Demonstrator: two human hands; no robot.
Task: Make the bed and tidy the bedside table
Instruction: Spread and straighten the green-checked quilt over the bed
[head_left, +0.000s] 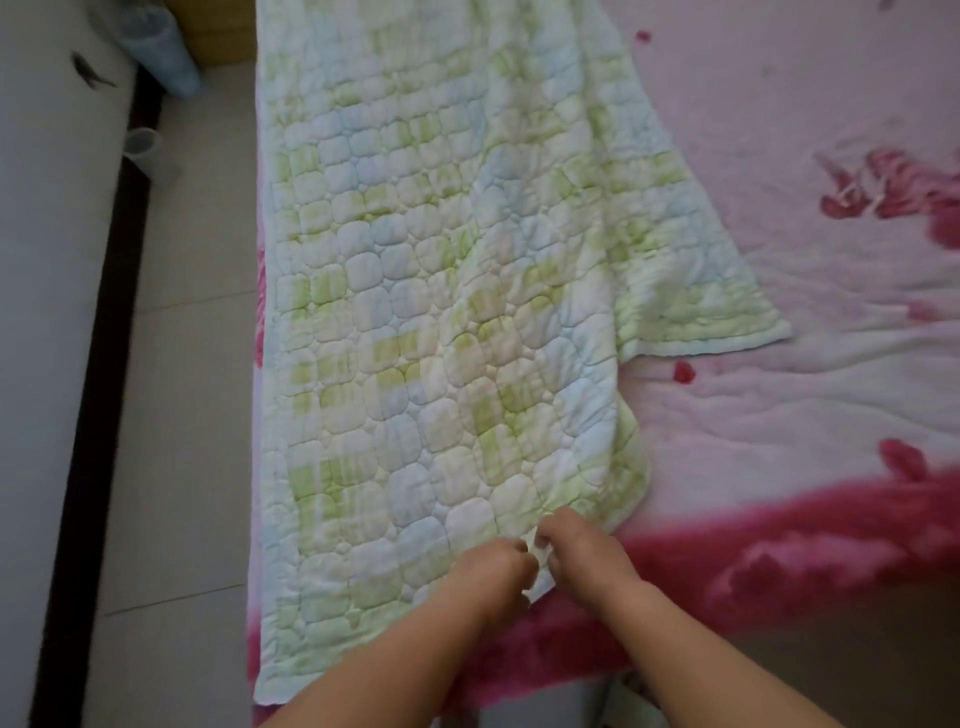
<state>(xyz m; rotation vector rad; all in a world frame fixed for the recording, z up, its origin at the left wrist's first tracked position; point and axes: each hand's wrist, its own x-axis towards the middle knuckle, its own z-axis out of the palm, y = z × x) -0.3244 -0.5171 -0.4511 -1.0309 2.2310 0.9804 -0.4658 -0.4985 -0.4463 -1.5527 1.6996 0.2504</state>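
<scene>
The left grip (496, 569) and the right grip (579, 551) meet almost knuckle to knuckle at the near end of the quilt (415, 312). Each has its fingers curled, pinching a small white fold of the hem, so both are clenched on the cloth, and the bare forearms run back to the lower edge of the view. The quilt is thin and padded, stitched into rounded, puffy squares in a washed-out check of pale green, light blue and white, with a softly crumpled surface. It lies as a long strip on the left side of the bed (779, 415), its long axis running straight away from the person: the near short end is at the grips and the far end is cut off at the top. Its left edge follows the bed's left edge. It looks doubled over, since a lower layer fans out to the right and ends in a squared corner about halfway up. The bed covering is fuzzy and plush, pale pink with deep red flower-like patches and a red band along the near side. Left of the bed is a floor (182, 415) of pale, smooth tiles, then a dark strip (98, 364) below a white surface. A white cylinder (148, 150) sits on the tiles beside that strip.
</scene>
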